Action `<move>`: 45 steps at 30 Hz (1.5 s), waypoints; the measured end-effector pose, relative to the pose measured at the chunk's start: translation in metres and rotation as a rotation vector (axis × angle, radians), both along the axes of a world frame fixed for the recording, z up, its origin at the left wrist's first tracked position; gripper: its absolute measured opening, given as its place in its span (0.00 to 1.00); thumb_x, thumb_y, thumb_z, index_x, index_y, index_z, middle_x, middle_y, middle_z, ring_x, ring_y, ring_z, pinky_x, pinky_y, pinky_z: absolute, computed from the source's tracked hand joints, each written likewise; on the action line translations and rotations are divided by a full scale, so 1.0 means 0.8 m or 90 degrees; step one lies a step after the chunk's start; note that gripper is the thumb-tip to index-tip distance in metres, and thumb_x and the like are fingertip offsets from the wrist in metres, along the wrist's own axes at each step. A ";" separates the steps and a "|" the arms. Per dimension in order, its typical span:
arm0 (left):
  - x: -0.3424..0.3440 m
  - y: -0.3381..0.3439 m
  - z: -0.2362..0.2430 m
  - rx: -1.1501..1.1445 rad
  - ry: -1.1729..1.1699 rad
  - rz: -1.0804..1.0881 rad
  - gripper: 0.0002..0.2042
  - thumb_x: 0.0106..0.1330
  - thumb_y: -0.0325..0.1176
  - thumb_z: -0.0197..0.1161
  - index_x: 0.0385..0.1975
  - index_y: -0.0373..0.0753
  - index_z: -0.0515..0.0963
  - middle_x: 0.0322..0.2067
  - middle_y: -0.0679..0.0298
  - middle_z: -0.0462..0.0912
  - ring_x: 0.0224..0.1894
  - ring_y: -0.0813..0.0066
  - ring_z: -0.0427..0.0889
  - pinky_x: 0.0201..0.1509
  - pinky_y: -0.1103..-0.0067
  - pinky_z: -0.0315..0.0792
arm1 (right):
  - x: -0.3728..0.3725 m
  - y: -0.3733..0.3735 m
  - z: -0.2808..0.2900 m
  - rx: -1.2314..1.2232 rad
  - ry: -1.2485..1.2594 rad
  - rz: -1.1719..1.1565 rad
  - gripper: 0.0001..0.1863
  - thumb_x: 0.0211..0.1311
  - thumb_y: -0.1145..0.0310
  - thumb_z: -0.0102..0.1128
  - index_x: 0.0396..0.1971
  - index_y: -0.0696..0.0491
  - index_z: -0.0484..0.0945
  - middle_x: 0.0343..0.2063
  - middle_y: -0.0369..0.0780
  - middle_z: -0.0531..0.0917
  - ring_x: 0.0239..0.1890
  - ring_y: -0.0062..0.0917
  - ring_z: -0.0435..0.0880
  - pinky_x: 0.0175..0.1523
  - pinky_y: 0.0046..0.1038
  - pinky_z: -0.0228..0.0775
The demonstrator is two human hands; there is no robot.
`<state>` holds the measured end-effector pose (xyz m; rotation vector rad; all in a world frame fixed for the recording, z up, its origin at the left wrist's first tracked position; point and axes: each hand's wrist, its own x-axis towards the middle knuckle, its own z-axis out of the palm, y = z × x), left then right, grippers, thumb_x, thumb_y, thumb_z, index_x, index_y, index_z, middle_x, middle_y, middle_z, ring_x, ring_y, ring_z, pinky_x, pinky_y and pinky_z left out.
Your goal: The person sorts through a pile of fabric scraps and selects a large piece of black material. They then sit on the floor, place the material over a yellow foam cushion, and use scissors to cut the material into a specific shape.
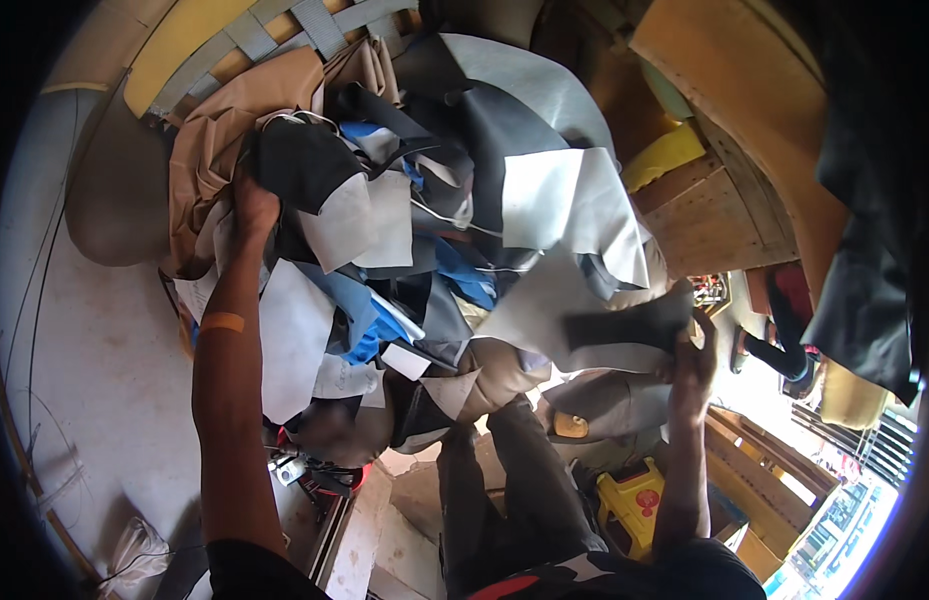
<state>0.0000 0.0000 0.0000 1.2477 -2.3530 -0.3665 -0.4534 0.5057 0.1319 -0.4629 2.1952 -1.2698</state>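
A heap of leather-like offcuts in black, grey, white, brown and blue lies before me. My left hand (254, 208) is at its left side, closed at the edge of a black piece (306, 158) with a pale underside; that piece hides most of the fingers. On the right, my right hand (694, 352) grips a dark strip (624, 328), which is slightly blurred. Behind the strip spreads a grey sheet (539, 300). A white sheet (569, 200) with a fold lies farther up the heap. Brown material (209, 140) is bunched beyond my left hand.
A yellow case (632, 500) stands by my right forearm. At the far edge is a frame with woven grey straps (319, 28). Wooden boards (724, 215) and hanging black sheeting (869, 290) are at right. Another person's leg (774, 352) shows beyond.
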 end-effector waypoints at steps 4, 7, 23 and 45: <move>-0.020 0.017 -0.017 -0.001 -0.068 0.026 0.26 0.68 0.39 0.60 0.64 0.34 0.70 0.64 0.41 0.69 0.68 0.40 0.64 0.72 0.59 0.59 | -0.028 0.092 0.007 0.057 0.004 -0.050 0.22 0.76 0.65 0.47 0.66 0.51 0.66 0.29 0.33 0.78 0.19 0.12 0.69 0.22 0.17 0.59; -0.020 0.027 -0.033 -0.083 -0.017 0.114 0.32 0.63 0.41 0.66 0.64 0.31 0.67 0.60 0.39 0.70 0.66 0.40 0.66 0.71 0.58 0.59 | -0.048 0.294 -0.058 0.173 0.043 0.138 0.24 0.73 0.75 0.45 0.67 0.59 0.64 0.49 0.46 0.79 0.45 0.30 0.78 0.47 0.27 0.71; -0.118 0.475 -0.129 0.171 0.017 0.043 0.32 0.50 0.17 0.60 0.61 0.37 0.73 0.53 0.41 0.71 0.58 0.37 0.69 0.66 0.56 0.65 | -0.009 0.418 -0.258 0.356 0.070 0.408 0.16 0.65 0.63 0.58 0.48 0.56 0.78 0.42 0.50 0.84 0.48 0.46 0.84 0.50 0.43 0.74; 0.028 0.503 0.084 0.506 0.310 0.346 0.19 0.71 0.36 0.63 0.59 0.36 0.76 0.48 0.53 0.86 0.51 0.67 0.85 0.54 0.72 0.77 | 0.191 -0.063 -0.332 0.012 0.414 0.939 0.30 0.58 0.69 0.57 0.64 0.52 0.72 0.52 0.53 0.79 0.58 0.48 0.77 0.59 0.47 0.73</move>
